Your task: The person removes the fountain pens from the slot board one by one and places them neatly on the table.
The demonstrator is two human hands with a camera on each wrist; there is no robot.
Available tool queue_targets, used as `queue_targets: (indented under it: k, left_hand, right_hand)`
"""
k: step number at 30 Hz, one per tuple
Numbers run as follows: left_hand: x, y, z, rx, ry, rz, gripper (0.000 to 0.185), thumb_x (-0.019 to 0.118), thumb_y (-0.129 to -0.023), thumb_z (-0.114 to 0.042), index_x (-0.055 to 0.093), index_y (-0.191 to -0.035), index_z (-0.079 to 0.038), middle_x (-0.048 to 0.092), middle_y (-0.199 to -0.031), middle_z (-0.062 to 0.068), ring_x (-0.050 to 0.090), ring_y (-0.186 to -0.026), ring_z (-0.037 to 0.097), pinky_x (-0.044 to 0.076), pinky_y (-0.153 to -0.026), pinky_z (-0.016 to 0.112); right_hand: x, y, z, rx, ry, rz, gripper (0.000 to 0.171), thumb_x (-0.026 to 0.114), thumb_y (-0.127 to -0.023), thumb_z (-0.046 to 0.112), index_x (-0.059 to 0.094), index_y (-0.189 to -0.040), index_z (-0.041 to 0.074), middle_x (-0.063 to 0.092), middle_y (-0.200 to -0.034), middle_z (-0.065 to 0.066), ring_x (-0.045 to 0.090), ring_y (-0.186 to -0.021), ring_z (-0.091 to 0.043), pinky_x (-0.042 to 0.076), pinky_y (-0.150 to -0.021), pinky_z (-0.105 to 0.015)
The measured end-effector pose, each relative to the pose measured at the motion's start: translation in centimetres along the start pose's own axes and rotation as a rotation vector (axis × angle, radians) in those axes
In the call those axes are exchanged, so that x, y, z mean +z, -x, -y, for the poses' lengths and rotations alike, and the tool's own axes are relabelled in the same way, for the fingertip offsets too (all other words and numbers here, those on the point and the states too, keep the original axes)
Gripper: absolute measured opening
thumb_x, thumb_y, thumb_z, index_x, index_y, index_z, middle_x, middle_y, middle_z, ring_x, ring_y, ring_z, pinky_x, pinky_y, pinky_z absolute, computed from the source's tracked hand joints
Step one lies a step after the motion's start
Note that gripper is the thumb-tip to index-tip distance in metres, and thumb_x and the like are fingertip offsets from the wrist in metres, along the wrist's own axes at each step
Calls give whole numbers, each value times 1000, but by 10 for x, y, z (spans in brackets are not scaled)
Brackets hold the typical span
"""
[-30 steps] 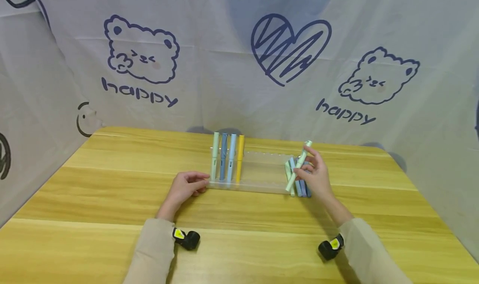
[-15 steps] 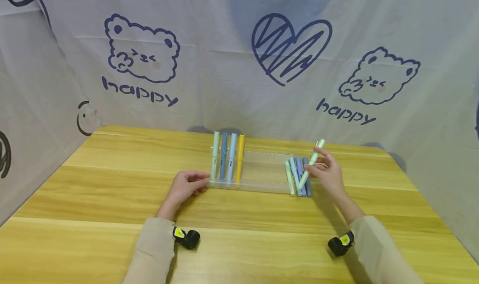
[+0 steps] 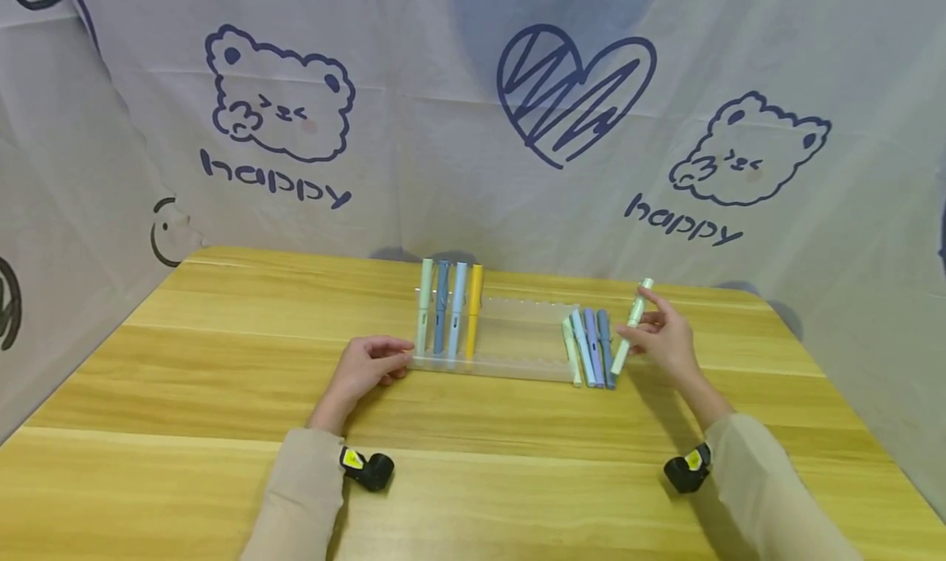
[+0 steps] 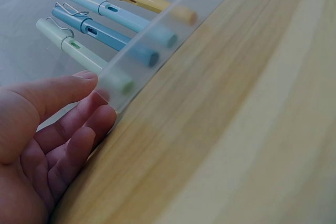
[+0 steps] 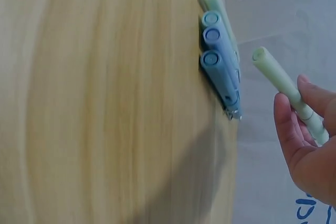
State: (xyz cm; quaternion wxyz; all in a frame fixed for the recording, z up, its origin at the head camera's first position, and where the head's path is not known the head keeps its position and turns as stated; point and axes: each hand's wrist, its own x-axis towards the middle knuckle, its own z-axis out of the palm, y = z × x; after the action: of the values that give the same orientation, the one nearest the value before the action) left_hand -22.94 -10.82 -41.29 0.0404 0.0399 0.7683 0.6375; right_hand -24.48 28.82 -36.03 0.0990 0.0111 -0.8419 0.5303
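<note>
In the head view my left hand (image 3: 365,370) pinches the left front corner of a clear plastic pen rack (image 3: 526,331), thumb on top of its lip. Slotted side by side at the rack's left end are a light green pen (image 3: 424,310), a dark blue pen (image 3: 441,310), a light blue pen (image 3: 457,310) and a yellow pen (image 3: 475,310). My right hand (image 3: 668,343) holds a pale green pen (image 5: 277,77) between thumb and fingers, tilted, just right of a loose row of pens. The right part of the rack holds no pens.
Lying by the rack's right end are a green pen (image 3: 572,353), a light blue pen (image 3: 582,347), a purple pen (image 3: 594,349) and a dark blue pen (image 3: 607,351). A printed cloth (image 3: 436,150) hangs behind the wooden table (image 3: 502,479).
My right hand has moved right with the pale green pen, from over the loose pens to beyond them, uncovering the row. The left hand and rack have stayed put.
</note>
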Motion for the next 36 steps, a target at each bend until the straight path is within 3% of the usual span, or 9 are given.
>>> queue_targets:
  k: [3, 6, 9, 15, 20, 25, 29, 36]
  left_hand:
    - [0, 0, -1, 1, -3, 0, 23, 63, -83, -6, 62, -102, 7, 64, -77, 7, 58, -61, 12, 47, -53, 24]
    - [0, 0, -1, 1, -1, 0, 23, 63, -82, -5, 62, -102, 8, 64, -76, 7, 58, -61, 12, 46, -52, 23]
    - [0, 0, -1, 1, 0, -1, 23, 63, -82, -5, 62, -101, 8, 65, -76, 7, 58, -61, 12, 46, -52, 23]
    - [0, 1, 0, 7, 3, -3, 23, 63, -82, -5, 62, -101, 8, 65, -76, 8, 58, -61, 12, 46, -52, 23]
    - [-1, 1, 0, 7, 3, -3, 23, 63, -82, -5, 62, -101, 8, 65, -77, 8, 58, -61, 12, 46, -52, 23]
    - [-1, 2, -1, 5, -2, -8, 23, 63, -82, -5, 62, -102, 7, 65, -78, 9, 58, -62, 12, 47, -52, 23]
    - [0, 2, -1, -1, 0, -9, 23, 63, -82, -5, 62, -102, 7, 65, -78, 9, 58, -62, 13, 47, -53, 24]
    - [0, 1, -1, 5, 0, -4, 23, 63, -82, -5, 62, -102, 7, 65, -77, 9, 58, -62, 12, 46, -52, 23]
  right_hand:
    - [-1, -3, -3, 56, 25, -6, 81, 68, -74, -6, 21, -139, 1, 53, -84, -10, 56, -58, -7, 52, -53, -37]
    - [-2, -5, -5, 113, 58, 1, 82, 69, -74, -4, 18, -139, -2, 54, -92, -18, 57, -56, -9, 52, -54, -37]
    - [-5, -6, -5, 143, 79, 31, 74, 67, -77, -3, 21, -135, -10, 51, -100, -27, 57, -54, -11, 52, -56, -37]
    - [-7, -5, -6, 199, 57, 55, 59, 64, -78, -4, 31, -125, -18, 46, -108, -27, 55, -54, -8, 52, -55, -30]
    - [-6, -10, -14, 202, 30, 70, 63, 66, -76, -4, 28, -126, -14, 43, -118, -31, 56, -55, -10, 51, -51, -28]
    - [-4, -17, -29, 167, -21, 68, 73, 70, -73, -2, 24, -129, -7, 54, -102, -23, 59, -56, -16, 50, -46, -32]
    - [-3, -19, -37, 172, 2, 75, 69, 68, -75, -2, 26, -130, -2, 53, -99, -21, 58, -52, -15, 50, -45, -32]
    - [-2, -14, -27, 201, 84, 103, 63, 67, -77, 0, 34, -130, -2, 47, -107, -27, 54, -50, -14, 50, -47, -31]
